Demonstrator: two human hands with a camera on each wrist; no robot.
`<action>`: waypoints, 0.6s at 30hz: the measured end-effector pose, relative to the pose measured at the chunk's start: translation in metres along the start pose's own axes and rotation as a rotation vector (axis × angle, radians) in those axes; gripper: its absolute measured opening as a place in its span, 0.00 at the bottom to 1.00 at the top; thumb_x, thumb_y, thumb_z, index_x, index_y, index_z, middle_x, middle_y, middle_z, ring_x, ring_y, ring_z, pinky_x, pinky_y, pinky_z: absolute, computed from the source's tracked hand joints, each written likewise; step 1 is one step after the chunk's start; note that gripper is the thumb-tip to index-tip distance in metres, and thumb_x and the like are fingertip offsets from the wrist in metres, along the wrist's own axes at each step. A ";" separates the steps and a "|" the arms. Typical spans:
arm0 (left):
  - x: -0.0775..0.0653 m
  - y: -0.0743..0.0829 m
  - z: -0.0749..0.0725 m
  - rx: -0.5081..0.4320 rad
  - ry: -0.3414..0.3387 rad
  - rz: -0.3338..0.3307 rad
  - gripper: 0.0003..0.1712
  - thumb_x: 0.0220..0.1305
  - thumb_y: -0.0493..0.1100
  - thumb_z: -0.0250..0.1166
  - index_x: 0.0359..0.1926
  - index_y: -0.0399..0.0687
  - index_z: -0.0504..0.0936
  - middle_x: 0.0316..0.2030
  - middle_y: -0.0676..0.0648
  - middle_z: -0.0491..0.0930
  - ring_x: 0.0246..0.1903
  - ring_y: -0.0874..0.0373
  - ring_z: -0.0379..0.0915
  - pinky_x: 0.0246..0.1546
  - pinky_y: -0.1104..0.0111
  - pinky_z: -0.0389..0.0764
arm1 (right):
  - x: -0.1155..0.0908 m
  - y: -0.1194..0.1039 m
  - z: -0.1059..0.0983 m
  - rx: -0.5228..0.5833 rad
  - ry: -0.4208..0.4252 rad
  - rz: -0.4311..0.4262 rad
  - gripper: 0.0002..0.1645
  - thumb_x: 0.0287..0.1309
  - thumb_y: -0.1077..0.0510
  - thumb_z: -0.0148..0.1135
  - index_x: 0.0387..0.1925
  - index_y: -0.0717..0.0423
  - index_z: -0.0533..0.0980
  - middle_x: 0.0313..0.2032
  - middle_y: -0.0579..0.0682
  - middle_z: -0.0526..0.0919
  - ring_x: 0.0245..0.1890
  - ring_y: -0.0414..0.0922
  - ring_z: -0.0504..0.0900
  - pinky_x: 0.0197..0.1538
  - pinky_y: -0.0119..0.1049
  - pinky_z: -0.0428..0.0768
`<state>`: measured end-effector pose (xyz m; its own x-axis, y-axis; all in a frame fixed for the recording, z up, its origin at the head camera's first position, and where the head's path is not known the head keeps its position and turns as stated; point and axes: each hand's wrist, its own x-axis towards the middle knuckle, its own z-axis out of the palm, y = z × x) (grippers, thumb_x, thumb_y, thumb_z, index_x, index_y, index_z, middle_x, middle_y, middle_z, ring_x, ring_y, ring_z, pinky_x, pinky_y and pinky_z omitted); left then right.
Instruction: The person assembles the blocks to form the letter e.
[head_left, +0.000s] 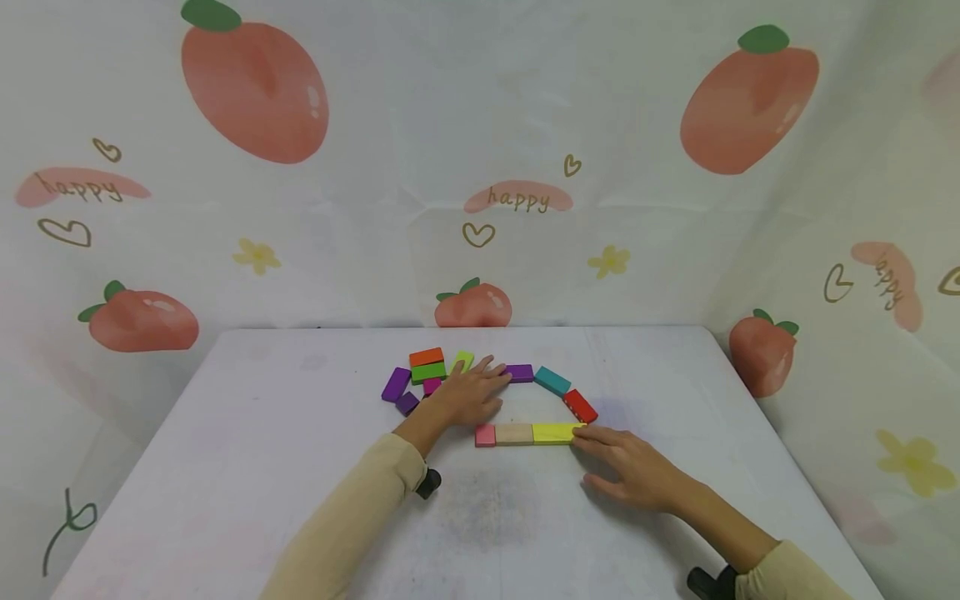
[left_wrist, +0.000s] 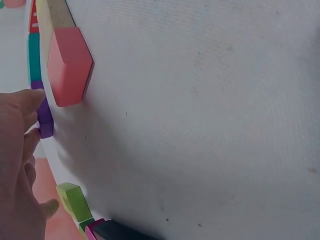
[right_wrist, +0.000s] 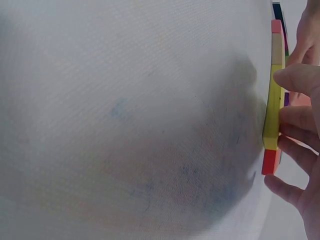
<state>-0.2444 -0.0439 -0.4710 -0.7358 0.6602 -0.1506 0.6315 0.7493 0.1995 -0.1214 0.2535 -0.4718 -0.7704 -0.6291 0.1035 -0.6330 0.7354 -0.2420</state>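
My left hand (head_left: 468, 395) reaches over the table with its fingers spread. One fingertip is at the left end of a purple block (head_left: 521, 373), and its thumb hangs apart from the block. A lime block (head_left: 463, 360) lies behind that hand, partly hidden by it. My right hand (head_left: 637, 468) rests its fingertips at the right end of a yellow block (head_left: 553, 433), thumb held away. The yellow block lies in a straight row with a plain wooden block (head_left: 513, 434) and a pink block (head_left: 484, 436). A teal block (head_left: 552, 381) and a red block (head_left: 581, 406) curve down from the purple one.
Left of my left hand lies a cluster: an orange block (head_left: 426, 357), a green block (head_left: 428, 372), a magenta block (head_left: 432, 386) and two purple blocks (head_left: 396, 384). The white table (head_left: 247, 467) meets a fruit-printed cloth (head_left: 390, 250) at its back and sides.
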 end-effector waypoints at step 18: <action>0.001 -0.002 0.000 0.009 -0.009 0.002 0.32 0.76 0.53 0.49 0.77 0.54 0.60 0.76 0.51 0.54 0.77 0.51 0.40 0.72 0.43 0.45 | 0.001 0.000 0.001 0.004 -0.011 0.018 0.32 0.57 0.50 0.70 0.61 0.58 0.78 0.63 0.53 0.77 0.59 0.51 0.78 0.56 0.53 0.79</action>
<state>-0.2462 -0.0448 -0.4711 -0.7325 0.6618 -0.1593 0.6350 0.7487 0.1906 -0.1218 0.2525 -0.4728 -0.7808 -0.6184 0.0888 -0.6187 0.7455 -0.2478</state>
